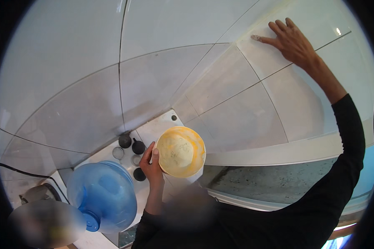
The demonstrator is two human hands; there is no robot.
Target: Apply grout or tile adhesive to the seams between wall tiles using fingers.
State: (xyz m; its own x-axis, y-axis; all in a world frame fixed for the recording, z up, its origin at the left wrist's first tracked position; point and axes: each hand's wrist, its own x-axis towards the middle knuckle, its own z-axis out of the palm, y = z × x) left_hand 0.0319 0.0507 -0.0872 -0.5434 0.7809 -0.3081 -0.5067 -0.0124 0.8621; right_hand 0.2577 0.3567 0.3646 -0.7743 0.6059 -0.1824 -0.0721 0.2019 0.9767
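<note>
My left hand [152, 167] grips the left side of a yellow bowl [199, 145], thumb at the rim. Inside lies a pale cream paste [175, 150], with smears of it up the wall of the bowl. At the upper right, my right hand [294, 45] is stretched out to the white wall tiles [274, 52], its fingers spread. One extended finger has a lumpy light paste on its tip and points toward the corner joint [239, 40] between two tiled walls. Whether that fingertip touches the tile, I cannot tell.
Below the bowl, a white ledge [176, 120] holds dark round jars [138, 146] and small glass ones [118, 153]. A big blue water bottle [102, 195] lies at the lower left, beside a blurred round object [47, 224]. A window sill [257, 159] runs along the right wall.
</note>
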